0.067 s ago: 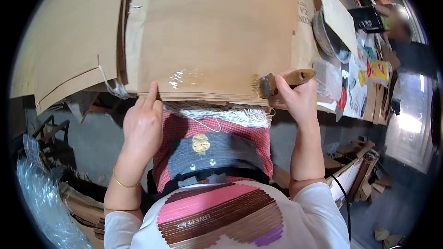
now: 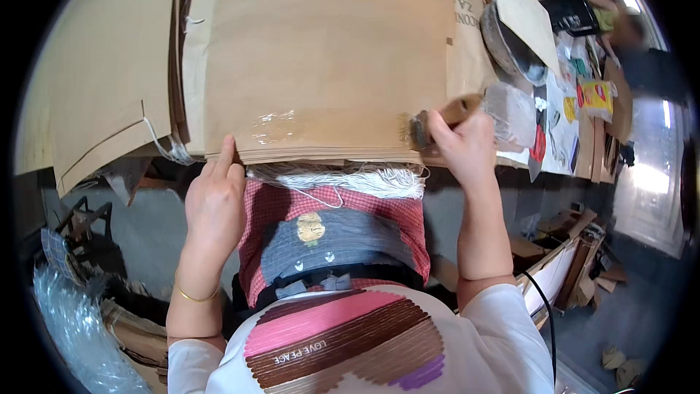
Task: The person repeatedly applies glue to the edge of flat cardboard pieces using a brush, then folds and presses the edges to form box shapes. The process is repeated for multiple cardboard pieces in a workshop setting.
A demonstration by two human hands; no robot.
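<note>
A stack of large brown paper sheets (image 2: 332, 44) lies before me, its layered edges fanned slightly along the near side. On the top sheet a wet, glossy patch (image 2: 274, 127) shines near that edge. My left hand (image 2: 215, 201) rests at the near left corner, forefinger stretched onto the paper and nothing held. In my right hand (image 2: 467, 146) is a flat brush (image 2: 461, 108) with a wooden handle, gripped near its metal band. Its bristles touch the sheet at the near right corner. White strings (image 2: 386, 181) hang in a bundle under the near edge.
Another brown paper stack (image 2: 109, 66), with white string, lies at the left. To the right are a round basin (image 2: 503, 47) partly under a pale board (image 2: 521, 18), a clear plastic container (image 2: 510, 113) and a yellow packet (image 2: 598, 98). Another person (image 2: 627, 29) is at the far right.
The brush handle has tipped slightly toward me in my right hand, its bristles staying at the near right corner. The whole view has shifted a little; my left hand keeps its place at the left corner.
</note>
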